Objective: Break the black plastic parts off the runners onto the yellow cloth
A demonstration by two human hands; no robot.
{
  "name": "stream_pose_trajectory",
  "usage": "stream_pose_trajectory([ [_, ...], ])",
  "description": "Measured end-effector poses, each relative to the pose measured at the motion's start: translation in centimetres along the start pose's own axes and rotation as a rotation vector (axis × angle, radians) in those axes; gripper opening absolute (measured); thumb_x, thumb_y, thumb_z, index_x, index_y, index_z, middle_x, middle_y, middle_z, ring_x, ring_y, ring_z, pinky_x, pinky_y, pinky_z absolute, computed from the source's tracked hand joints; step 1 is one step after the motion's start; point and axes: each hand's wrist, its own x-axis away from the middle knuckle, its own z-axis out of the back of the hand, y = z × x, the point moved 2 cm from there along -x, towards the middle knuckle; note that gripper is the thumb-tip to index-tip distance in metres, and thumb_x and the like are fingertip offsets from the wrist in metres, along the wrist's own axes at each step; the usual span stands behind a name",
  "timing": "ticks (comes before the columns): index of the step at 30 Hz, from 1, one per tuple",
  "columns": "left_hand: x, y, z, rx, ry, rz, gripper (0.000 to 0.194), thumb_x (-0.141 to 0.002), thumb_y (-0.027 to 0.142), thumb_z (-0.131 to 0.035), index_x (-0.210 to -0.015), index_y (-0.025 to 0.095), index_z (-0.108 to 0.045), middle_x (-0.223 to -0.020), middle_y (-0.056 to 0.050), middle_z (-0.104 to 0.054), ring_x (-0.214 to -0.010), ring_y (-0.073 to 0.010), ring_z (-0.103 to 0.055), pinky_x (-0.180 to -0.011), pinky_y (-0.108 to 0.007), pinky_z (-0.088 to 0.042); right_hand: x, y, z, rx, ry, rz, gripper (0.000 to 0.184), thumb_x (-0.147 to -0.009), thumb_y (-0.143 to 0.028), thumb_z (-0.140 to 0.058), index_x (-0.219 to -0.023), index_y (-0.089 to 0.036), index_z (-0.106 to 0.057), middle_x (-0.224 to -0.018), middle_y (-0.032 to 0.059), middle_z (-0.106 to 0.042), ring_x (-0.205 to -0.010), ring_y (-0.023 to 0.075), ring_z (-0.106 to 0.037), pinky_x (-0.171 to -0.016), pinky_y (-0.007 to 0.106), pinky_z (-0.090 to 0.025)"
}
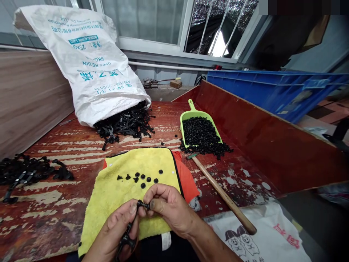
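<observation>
Over the front of a yellow cloth (109,196), my left hand (120,222) is closed around a black plastic piece (128,231) with rounded knobs along it. The fingers of my right hand (169,207) pinch at the upper end of this piece, where a small black part (144,205) shows between both hands. Whether that part is joined to the piece or separate, I cannot tell. Several small black round caps (148,179) lie on the cloth just beyond my fingertips, a few showing a short stem.
A white sack (95,65) spills black plastic pieces (125,123) at the back left; more pieces (29,171) lie at left. A green dustpan (191,105) holds small black parts (200,133). A wooden-handled hammer (223,194) lies at right, inside a red board (245,134).
</observation>
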Motion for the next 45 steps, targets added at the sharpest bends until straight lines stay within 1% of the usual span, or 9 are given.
stream_pose_trajectory([
  [7,-1.9,-0.4,0.4,-0.129,-0.027,-0.081,0.046,-0.070,0.061,-0.076,-0.079,0.017,-0.065,-0.043,0.011,-0.038,-0.032,-0.0006,-0.018,-0.033,-0.014,-0.017,-0.2,-0.5,0.6,0.092,0.085,0.023,0.034,-0.071,-0.041,-0.085,-0.082,-0.014,-0.067,-0.074,-0.0006,-0.066,-0.062,0.0083,-0.059,-0.066,0.021,-0.046],
  [15,-3.1,1.3,0.6,-0.307,0.056,-0.197,0.043,-0.070,0.058,-0.077,-0.065,0.019,-0.061,-0.053,0.007,-0.044,-0.048,-0.0068,-0.033,-0.045,-0.015,-0.031,-1.3,-0.8,0.2,0.291,0.163,0.043,0.029,-0.067,-0.040,-0.083,-0.076,-0.016,-0.068,-0.071,-0.0014,-0.066,-0.065,0.0120,-0.062,-0.067,0.025,-0.051],
  [22,-2.9,1.7,0.4,-0.805,0.002,-0.455,0.032,-0.086,0.049,-0.063,-0.069,0.021,-0.059,-0.067,0.002,-0.055,-0.066,-0.0155,-0.049,-0.062,-0.021,-0.040,-0.5,-0.8,-0.1,0.338,0.273,0.058,0.023,-0.066,-0.031,-0.083,-0.073,-0.015,-0.067,-0.068,-0.0023,-0.064,-0.062,0.0099,-0.055,-0.061,0.022,-0.044],
  [29,-4.7,1.6,-1.3,-0.807,-0.057,-0.419,0.032,-0.084,0.049,-0.063,-0.069,0.021,-0.064,-0.066,0.001,-0.059,-0.070,-0.0179,-0.054,-0.062,-0.022,-0.041,-1.5,-0.5,1.6,0.275,0.338,0.108,0.032,-0.061,-0.015,-0.078,-0.086,-0.019,-0.059,-0.072,-0.0063,-0.060,-0.061,0.0072,-0.053,-0.060,0.019,-0.043],
  [31,-5.3,2.1,-1.4,-0.750,-0.037,-0.403,0.030,-0.081,0.050,-0.067,-0.072,0.021,-0.067,-0.070,0.001,-0.063,-0.071,-0.0177,-0.055,-0.064,-0.022,-0.042,-1.6,-0.8,2.1,0.375,0.359,0.161,0.025,-0.067,-0.014,-0.072,-0.087,-0.019,-0.059,-0.075,-0.0043,-0.062,-0.064,0.0088,-0.055,-0.062,0.020,-0.045],
  [35,-5.6,3.8,0.1,-0.533,0.153,-0.333,0.034,-0.076,0.054,-0.072,-0.081,0.020,-0.072,-0.077,0.000,-0.065,-0.071,-0.0151,-0.053,-0.060,-0.019,-0.040,0.1,-2.5,2.6,0.761,0.418,0.349,0.014,-0.083,-0.012,-0.058,-0.093,-0.020,-0.064,-0.087,0.0009,-0.067,-0.078,0.0131,-0.061,-0.072,0.025,-0.049],
  [38,-5.1,4.6,1.9,-0.457,0.254,-0.287,0.038,-0.071,0.055,-0.076,-0.085,0.020,-0.073,-0.075,0.001,-0.061,-0.063,-0.0131,-0.047,-0.050,-0.018,-0.034,2.0,-2.8,1.6,1.066,0.199,0.412,0.018,-0.091,-0.011,-0.053,-0.098,-0.021,-0.067,-0.091,0.0023,-0.067,-0.084,0.0146,-0.062,-0.077,0.026,-0.048],
  [41,-4.6,4.5,3.1,-0.507,0.245,-0.297,0.035,-0.069,0.052,-0.078,-0.082,0.020,-0.073,-0.075,0.001,-0.063,-0.069,-0.0153,-0.052,-0.055,-0.019,-0.039,3.2,-0.9,-0.3,1.372,-0.020,0.451,0.012,-0.094,-0.017,-0.056,-0.099,-0.020,-0.066,-0.091,0.0039,-0.065,-0.088,0.0181,-0.058,-0.079,0.029,-0.046],
  [45,-4.4,3.6,2.8,-0.668,0.092,-0.321,0.034,-0.072,0.054,-0.076,-0.078,0.020,-0.072,-0.077,-0.001,-0.068,-0.072,-0.0168,-0.056,-0.055,-0.020,-0.039,3.1,1.8,-1.5,1.642,-0.008,0.469,0.007,-0.086,-0.013,-0.058,-0.084,-0.018,-0.062,-0.090,0.0051,-0.061,-0.083,0.0202,-0.052,-0.074,0.031,-0.043],
])
